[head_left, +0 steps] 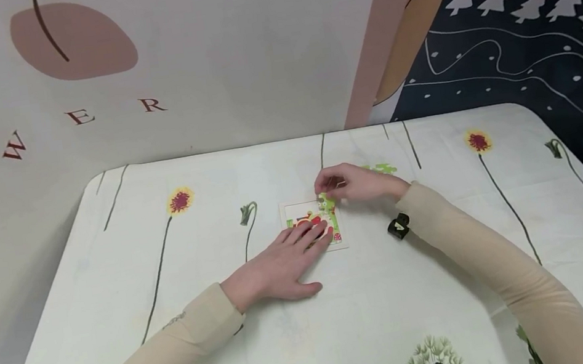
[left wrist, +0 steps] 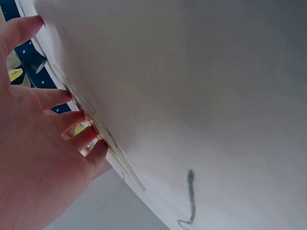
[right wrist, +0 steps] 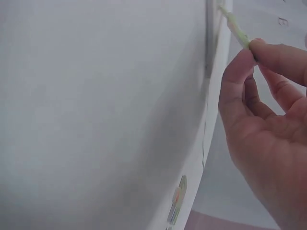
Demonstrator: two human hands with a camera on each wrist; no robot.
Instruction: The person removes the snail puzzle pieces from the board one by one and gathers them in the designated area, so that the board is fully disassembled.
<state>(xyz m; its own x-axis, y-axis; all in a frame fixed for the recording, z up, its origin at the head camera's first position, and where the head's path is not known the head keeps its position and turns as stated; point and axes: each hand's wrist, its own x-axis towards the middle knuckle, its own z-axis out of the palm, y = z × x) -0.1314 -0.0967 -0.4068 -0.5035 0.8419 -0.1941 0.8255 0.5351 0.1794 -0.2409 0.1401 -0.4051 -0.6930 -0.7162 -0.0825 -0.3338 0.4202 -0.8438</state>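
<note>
A small jigsaw puzzle board [head_left: 301, 208] with a pale frame and red and green printing lies on the table. My left hand [head_left: 288, 262] rests on its lower part with fingers spread, covering some of the picture. In the left wrist view, the fingertips of that hand [left wrist: 48, 129] touch the board [left wrist: 115, 151], seen edge-on. Between thumb and fingers, my right hand [head_left: 355, 182] pinches a green puzzle piece [head_left: 326, 203] at the board's upper right corner. The right wrist view shows this piece [right wrist: 237, 29] tilted in the fingertips; whether it touches the board I cannot tell.
Loose green puzzle pieces [head_left: 381, 168] lie behind the right wrist. A black camera [head_left: 399, 226] sits at that wrist. The table has a white flowered cloth [head_left: 115, 281], and a printed hanging [head_left: 251, 57] stands behind it.
</note>
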